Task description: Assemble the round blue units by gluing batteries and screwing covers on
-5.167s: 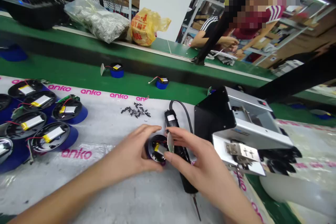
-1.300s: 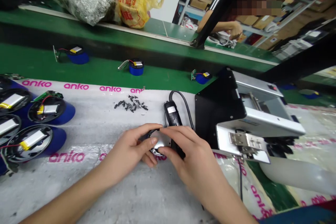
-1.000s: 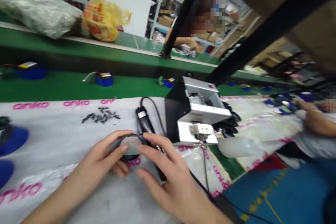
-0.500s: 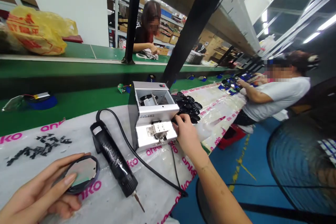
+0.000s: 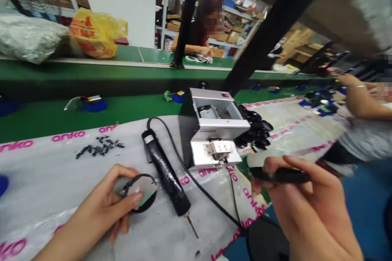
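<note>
Round black housing (image 5: 140, 192) with shiny metal plate, left hand (image 5: 102, 212) pinching its rim, right hand (image 5: 301, 208) gripping flat black disc (image 5: 280, 175).

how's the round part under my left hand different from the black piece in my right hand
The round part lies on the white sheet under the left hand; the black piece is held up off it in the right hand. The round part shows a silvery face; the black piece is edge-on and all dark. Both have black rims.
</note>
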`<state>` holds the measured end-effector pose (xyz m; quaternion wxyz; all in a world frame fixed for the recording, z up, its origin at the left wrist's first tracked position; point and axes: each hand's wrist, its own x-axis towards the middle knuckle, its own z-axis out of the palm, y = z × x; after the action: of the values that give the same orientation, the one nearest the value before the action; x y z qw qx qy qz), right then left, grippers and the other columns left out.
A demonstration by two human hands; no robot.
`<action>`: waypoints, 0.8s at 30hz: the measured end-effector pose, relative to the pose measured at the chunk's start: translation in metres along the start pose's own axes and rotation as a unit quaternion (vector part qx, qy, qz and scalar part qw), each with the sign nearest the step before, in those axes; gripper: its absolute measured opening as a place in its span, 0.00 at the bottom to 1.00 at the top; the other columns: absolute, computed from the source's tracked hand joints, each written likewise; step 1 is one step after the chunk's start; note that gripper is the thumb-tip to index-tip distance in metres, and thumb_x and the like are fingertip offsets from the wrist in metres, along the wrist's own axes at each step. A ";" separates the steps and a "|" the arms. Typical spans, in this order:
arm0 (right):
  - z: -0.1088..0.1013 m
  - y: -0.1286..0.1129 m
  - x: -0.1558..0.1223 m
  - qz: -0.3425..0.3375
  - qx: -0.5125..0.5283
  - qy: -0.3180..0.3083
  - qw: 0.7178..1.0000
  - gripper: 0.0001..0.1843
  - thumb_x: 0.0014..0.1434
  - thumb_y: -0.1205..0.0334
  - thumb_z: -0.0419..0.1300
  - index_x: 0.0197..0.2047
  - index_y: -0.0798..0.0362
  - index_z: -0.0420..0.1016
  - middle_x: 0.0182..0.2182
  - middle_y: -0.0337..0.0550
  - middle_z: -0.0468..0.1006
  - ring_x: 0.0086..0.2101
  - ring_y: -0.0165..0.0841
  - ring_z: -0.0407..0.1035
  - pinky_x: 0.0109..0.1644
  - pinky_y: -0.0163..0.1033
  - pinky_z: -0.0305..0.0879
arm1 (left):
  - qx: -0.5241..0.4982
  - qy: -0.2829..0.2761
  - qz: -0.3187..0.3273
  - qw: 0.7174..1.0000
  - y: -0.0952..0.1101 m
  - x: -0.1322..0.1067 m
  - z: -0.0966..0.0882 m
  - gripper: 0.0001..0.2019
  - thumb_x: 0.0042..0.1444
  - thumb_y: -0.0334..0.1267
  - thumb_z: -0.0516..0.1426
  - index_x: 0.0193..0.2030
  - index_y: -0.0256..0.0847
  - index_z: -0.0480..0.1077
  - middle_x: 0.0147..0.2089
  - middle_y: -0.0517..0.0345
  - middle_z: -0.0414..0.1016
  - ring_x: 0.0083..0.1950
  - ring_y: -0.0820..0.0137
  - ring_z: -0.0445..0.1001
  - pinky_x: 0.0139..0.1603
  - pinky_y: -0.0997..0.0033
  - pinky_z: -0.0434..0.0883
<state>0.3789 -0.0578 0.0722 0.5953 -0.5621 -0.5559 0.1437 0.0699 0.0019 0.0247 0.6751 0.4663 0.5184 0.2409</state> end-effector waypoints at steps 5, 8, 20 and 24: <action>0.058 -0.001 -0.012 -0.160 0.000 -0.186 0.969 0.29 0.55 0.66 0.68 0.58 0.46 0.65 0.41 0.44 0.69 0.43 0.38 0.68 0.44 0.43 0.72 | -0.010 -0.006 0.003 1.000 0.002 -0.003 0.002 0.25 0.57 0.50 0.64 0.57 0.45 0.64 0.15 0.68 0.70 0.17 0.71 0.69 0.17 0.80 0.64; 0.081 -0.003 -0.007 -0.218 -0.028 -0.341 0.914 0.30 0.56 0.70 0.63 0.60 0.48 0.61 0.56 0.51 0.67 0.54 0.40 0.68 0.55 0.45 0.72 | -0.022 -0.026 0.014 0.999 0.001 -0.003 0.001 0.21 0.59 0.48 0.63 0.55 0.44 0.66 0.17 0.68 0.71 0.18 0.72 0.69 0.18 0.81 0.66; 0.104 0.011 -0.006 -0.225 -0.063 -0.399 0.887 0.31 0.59 0.71 0.67 0.62 0.43 0.64 0.63 0.48 0.62 0.60 0.38 0.65 0.59 0.42 0.72 | -0.076 -0.050 0.041 0.995 0.001 0.001 -0.002 0.13 0.58 0.42 0.62 0.49 0.46 0.70 0.21 0.70 0.67 0.19 0.73 0.72 0.17 0.81 0.69; 0.104 0.011 -0.005 -0.199 -0.029 -0.446 0.872 0.32 0.60 0.68 0.66 0.64 0.38 0.65 0.65 0.46 0.57 0.61 0.40 0.63 0.60 0.46 0.71 | -0.072 -0.048 0.037 0.996 0.001 0.001 -0.002 0.14 0.58 0.42 0.62 0.50 0.46 0.69 0.22 0.70 0.68 0.18 0.75 0.70 0.16 0.81 0.69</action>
<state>0.2959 -0.0054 0.0346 0.2839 -0.3323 -0.8664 0.2414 0.0684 0.0040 0.0247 0.7215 0.4462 0.4492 0.2802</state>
